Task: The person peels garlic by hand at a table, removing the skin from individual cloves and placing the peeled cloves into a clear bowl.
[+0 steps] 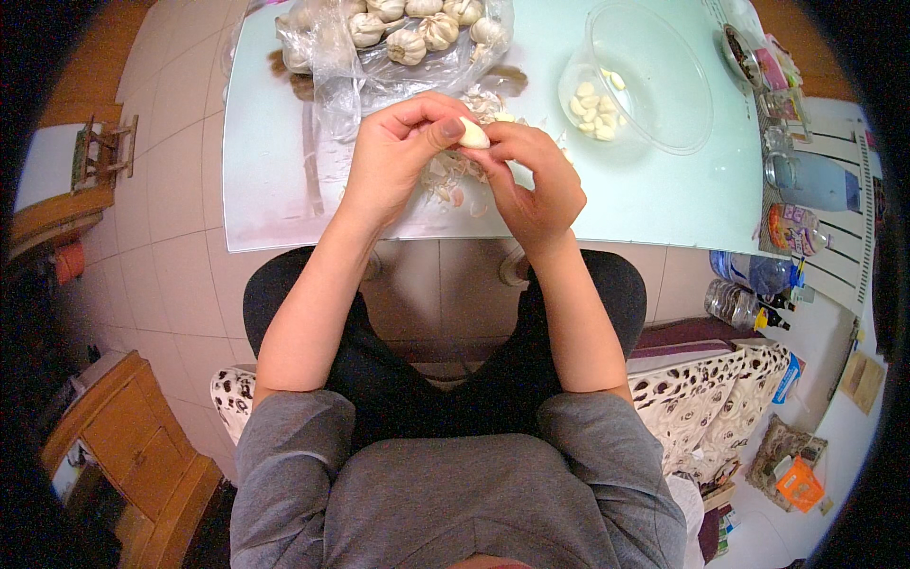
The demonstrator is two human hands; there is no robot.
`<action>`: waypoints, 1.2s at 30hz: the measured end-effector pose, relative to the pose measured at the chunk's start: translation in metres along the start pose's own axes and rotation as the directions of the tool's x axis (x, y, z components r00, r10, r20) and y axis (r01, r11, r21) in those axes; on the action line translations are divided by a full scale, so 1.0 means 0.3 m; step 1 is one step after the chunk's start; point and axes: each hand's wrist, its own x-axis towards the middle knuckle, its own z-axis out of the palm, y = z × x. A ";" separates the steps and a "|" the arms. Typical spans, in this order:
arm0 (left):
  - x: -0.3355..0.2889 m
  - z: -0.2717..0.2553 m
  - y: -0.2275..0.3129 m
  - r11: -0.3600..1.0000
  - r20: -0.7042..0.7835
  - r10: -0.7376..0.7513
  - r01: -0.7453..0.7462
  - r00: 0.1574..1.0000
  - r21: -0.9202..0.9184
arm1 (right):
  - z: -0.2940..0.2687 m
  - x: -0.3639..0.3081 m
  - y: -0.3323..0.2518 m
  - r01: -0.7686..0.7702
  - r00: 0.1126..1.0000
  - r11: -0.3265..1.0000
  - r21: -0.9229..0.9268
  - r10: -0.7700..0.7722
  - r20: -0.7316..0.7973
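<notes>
Between my two hands, above the near part of the table, is a pale garlic clove. The thumb and fingers of my left hand pinch it from the left. My right hand has its fingertips closed on the clove's right end. Under and behind the hands lies a heap of papery garlic skins, partly hidden by them. A clear plastic bag of whole garlic bulbs lies open beyond my left hand. Past my right hand stands a clear plastic bowl with several peeled cloves at its left side.
The pale glass tabletop ends just in front of my knees. Along its right edge are a metal bowl, a glass jar and bottles. A large water bottle stands below right, near a patterned sofa.
</notes>
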 end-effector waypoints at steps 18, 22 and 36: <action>0.002 0.000 0.002 1.000 0.006 0.018 -0.018 1.000 -0.002 | 0.005 0.009 -0.013 -0.008 0.995 1.000 0.023 0.010 -0.100; 0.002 0.004 0.001 1.000 -0.036 0.021 -0.021 0.999 -0.006 | 0.001 0.015 -0.005 0.058 0.996 0.998 -0.010 -0.058 -0.071; 0.004 0.006 -0.003 0.998 -0.005 0.058 -0.058 0.998 0.021 | 0.008 0.005 -0.004 0.006 0.990 0.999 0.043 0.000 -0.139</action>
